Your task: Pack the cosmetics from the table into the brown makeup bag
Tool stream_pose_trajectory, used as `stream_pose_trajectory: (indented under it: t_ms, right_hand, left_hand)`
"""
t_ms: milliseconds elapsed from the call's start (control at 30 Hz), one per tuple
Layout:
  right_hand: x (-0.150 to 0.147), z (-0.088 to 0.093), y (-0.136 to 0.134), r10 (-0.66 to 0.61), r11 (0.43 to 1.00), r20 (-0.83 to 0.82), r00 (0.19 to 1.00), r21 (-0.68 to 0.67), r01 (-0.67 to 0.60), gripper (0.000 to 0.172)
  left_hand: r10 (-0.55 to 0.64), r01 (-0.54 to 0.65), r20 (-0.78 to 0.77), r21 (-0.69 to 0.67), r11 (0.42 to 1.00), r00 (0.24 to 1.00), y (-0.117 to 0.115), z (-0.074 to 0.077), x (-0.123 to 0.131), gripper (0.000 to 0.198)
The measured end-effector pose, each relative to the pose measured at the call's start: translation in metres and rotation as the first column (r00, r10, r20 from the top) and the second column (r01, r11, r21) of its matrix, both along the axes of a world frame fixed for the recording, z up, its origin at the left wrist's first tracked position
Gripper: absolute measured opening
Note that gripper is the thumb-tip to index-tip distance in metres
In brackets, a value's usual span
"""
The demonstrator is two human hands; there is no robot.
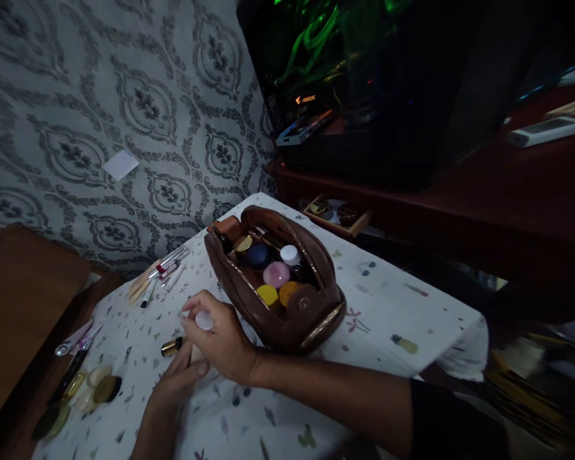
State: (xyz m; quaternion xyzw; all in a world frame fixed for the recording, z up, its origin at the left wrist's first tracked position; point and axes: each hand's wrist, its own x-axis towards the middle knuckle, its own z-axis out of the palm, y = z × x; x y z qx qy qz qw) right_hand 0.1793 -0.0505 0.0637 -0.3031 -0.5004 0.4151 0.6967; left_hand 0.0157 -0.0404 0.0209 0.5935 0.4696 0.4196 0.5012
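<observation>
My right hand is curled around a small pale container with a round whitish top. Below it my left hand closes on what looks like the lower part of the same container; fingers cover most of it. A black-and-gold tube is right beside my left fingers. Just beyond my right hand stands an open brown cosmetic bag, its zip wide apart. Inside are a white-capped bottle, a pink round lid, yellow lids and a dark blue one.
Brushes and clear tubes lie at the left on the patterned tablecloth. Several jars and compacts sit near its left edge. Behind are a small drawer, a dark red desk and a lit computer case.
</observation>
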Motion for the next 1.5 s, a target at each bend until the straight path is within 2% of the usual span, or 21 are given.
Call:
stream_pose_trajectory:
  t_ms: [100, 200, 267, 333, 433, 533, 600, 700, 800, 867, 933, 1000, 1033, 1133, 1267, 1400, 1500]
  right_hand:
    - [0.002, 0.006, 0.001, -0.009, 1.000, -0.047, 0.999, -0.004, 0.008, 0.009]
    - [0.004, 0.011, -0.002, 0.001, 1.000, -0.069, 0.998, -0.005, -0.001, 0.009]
    - [0.005, 0.014, -0.004, 0.006, 1.000, -0.063, 0.998, 0.002, -0.006, 0.010]
    - [0.007, 0.017, -0.007, -0.006, 0.999, -0.052, 0.999, 0.032, 0.008, 0.009]
    - [0.011, 0.022, -0.008, -0.035, 0.995, -0.059, 0.998, 0.091, 0.040, 0.009]
    - [0.013, 0.025, -0.008, -0.060, 0.990, -0.088, 0.994, 0.120, 0.070, 0.009]
    - [0.014, 0.026, -0.007, -0.065, 0.989, -0.102, 0.993, 0.129, 0.078, 0.009]
    - [0.014, 0.028, -0.008, -0.049, 0.991, -0.122, 0.991, 0.121, 0.064, 0.009]
    - [0.015, 0.029, -0.010, -0.001, 0.995, -0.116, 0.993, 0.104, 0.013, 0.013]
    - [0.015, 0.029, -0.011, 0.036, 0.995, -0.100, 0.994, 0.098, -0.026, 0.013]
    - [0.015, 0.029, -0.012, 0.066, 0.994, -0.088, 0.994, 0.093, -0.058, 0.010]
    - [0.014, 0.028, -0.013, 0.086, 0.993, -0.074, 0.994, 0.089, -0.079, 0.007]
    - [0.013, 0.028, -0.014, 0.090, 0.992, -0.067, 0.994, 0.090, -0.083, 0.006]
    - [0.013, 0.031, -0.017, 0.078, 0.991, -0.045, 0.996, 0.114, -0.072, 0.003]
    - [0.017, 0.039, -0.022, 0.062, 0.986, -0.008, 0.998, 0.158, -0.060, 0.007]
    - [0.023, 0.050, -0.026, 0.049, 0.984, -0.019, 0.999, 0.174, -0.045, 0.007]
    - [0.028, 0.057, -0.028, 0.035, 0.981, -0.047, 0.998, 0.192, -0.025, 0.007]
  left_hand:
    - [-0.133, 0.134, 0.018, -0.161, 0.978, 0.991, 0.002, 0.007, -0.002, 0.049]
    - [-0.239, 0.255, 0.098, -0.232, 0.939, 0.966, 0.007, 0.009, -0.007, 0.050]
    - [-0.261, 0.291, 0.148, -0.245, 0.925, 0.954, 0.009, 0.008, -0.010, 0.052]
    - [-0.239, 0.272, 0.152, -0.249, 0.930, 0.959, 0.009, 0.007, -0.011, 0.054]
    - [-0.142, 0.162, 0.121, -0.185, 0.969, 0.982, 0.006, 0.012, -0.003, 0.053]
    - [-0.061, 0.063, 0.073, -0.030, 0.998, 0.995, 0.000, 0.026, 0.011, 0.052]
    - [-0.018, 0.022, -0.039, 0.104, 0.994, 0.999, -0.005, 0.038, 0.020, 0.051]
    - [0.111, -0.052, -0.206, 0.270, 0.962, 0.972, -0.014, 0.053, 0.029, 0.051]
    - [0.165, -0.091, -0.223, 0.310, 0.946, 0.961, -0.020, 0.055, 0.027, 0.051]
    - [0.109, -0.057, -0.194, 0.254, 0.965, 0.975, -0.020, 0.051, 0.021, 0.049]
    - [-0.012, 0.041, -0.188, 0.153, 0.987, 0.982, -0.019, 0.045, 0.012, 0.047]
    - [-0.114, 0.134, -0.220, 0.078, 0.988, 0.969, -0.018, 0.042, 0.006, 0.046]
    - [-0.124, 0.146, -0.247, 0.073, 0.987, 0.961, -0.018, 0.043, 0.005, 0.045]
    - [-0.010, 0.072, -0.326, 0.176, 0.982, 0.945, -0.023, 0.050, 0.009, 0.044]
    - [0.154, 0.023, -0.455, 0.361, 0.932, 0.877, -0.032, 0.068, 0.026, 0.039]
    - [0.355, -0.009, -0.488, 0.579, 0.815, 0.797, -0.033, 0.083, 0.037, 0.040]
    - [0.434, 0.035, -0.508, 0.678, 0.734, 0.744, -0.030, 0.088, 0.039, 0.038]
